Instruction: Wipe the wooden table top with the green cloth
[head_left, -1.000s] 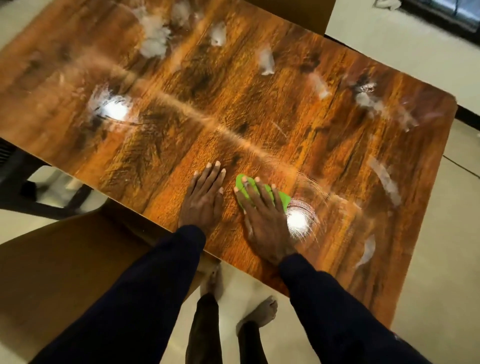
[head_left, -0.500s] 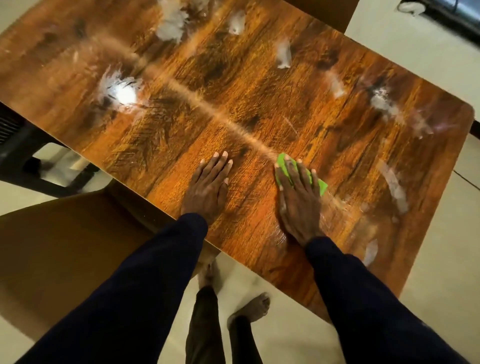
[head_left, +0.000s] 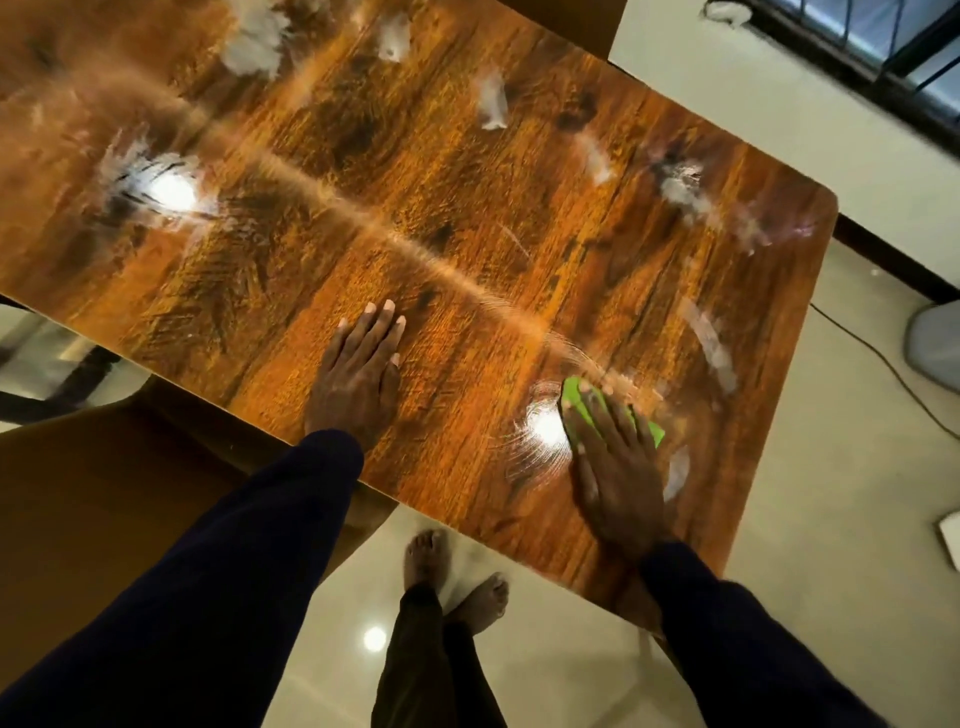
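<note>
The glossy wooden table top fills the upper part of the head view, streaked with whitish smears and light reflections. My right hand lies flat near the table's front right edge, pressing down on the green cloth, which peeks out under my fingers. My left hand rests flat on the wood near the front edge, fingers together, holding nothing. Dark sleeves cover both arms.
A brown chair seat sits at the lower left beside the table. My bare feet stand on the pale tiled floor below the table edge. A cable and a grey round base lie on the floor at the right.
My right hand has slid the green cloth to the right and back toward the table's front edge. My left hand has stayed flat in about the same spot.
</note>
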